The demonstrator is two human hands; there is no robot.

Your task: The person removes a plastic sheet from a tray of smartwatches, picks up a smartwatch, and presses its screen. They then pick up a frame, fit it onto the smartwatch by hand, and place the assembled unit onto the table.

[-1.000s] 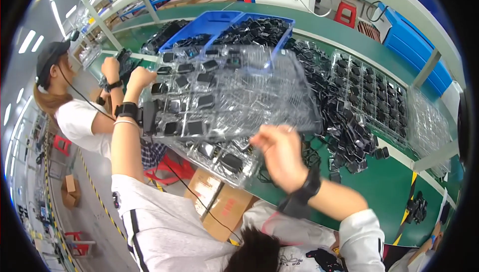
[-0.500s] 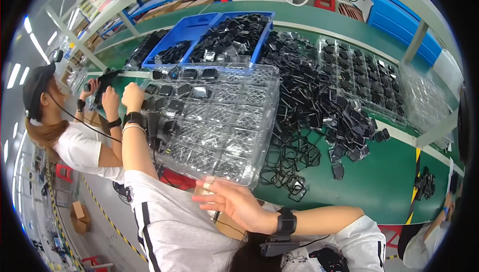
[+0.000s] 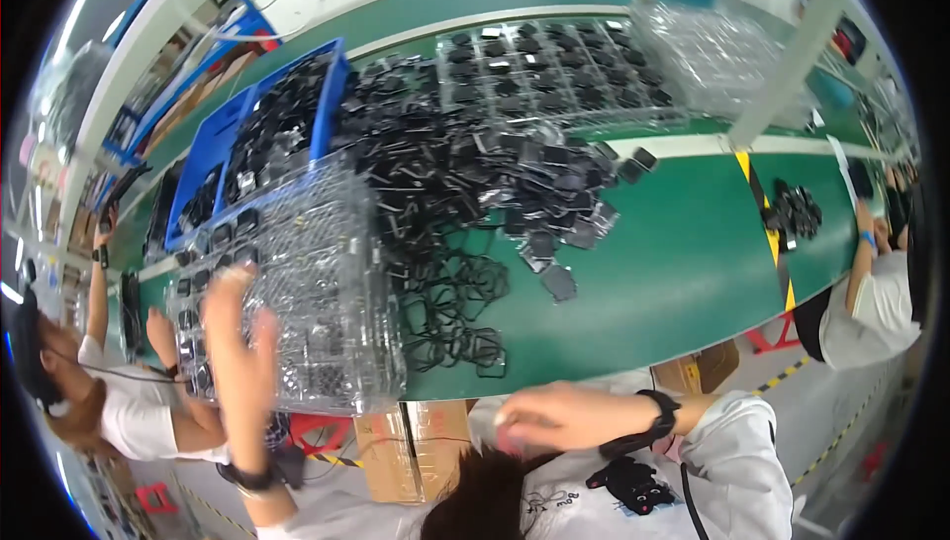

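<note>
My left hand (image 3: 237,332), blurred by motion, is raised over the left part of a clear plastic tray (image 3: 368,283). Its thumb and fingers are apart, and nothing shows between them. Small black square cases (image 3: 223,233) sit in the tray's far and left pockets; the other pockets show bare clear plastic. My right hand (image 3: 564,415) hovers in front of my body, near the table's front edge. Its fingers point left, loosely bent and smeared, with no object visible in them. Thin black square frames (image 3: 465,288) lie in a loose heap right of the tray.
Behind the tray stands a blue bin (image 3: 213,149) of black parts. A large pile of black pieces (image 3: 435,144) spreads beside it. Farther back are a filled clear tray (image 3: 554,65) and stacked clear trays (image 3: 712,45). Co-workers sit left and right; a cardboard box (image 3: 411,451) stands below.
My view has swung to the right. My left hand has come back from the tray's far left corner and opened. My right hand has moved away from the tray's near edge.
</note>
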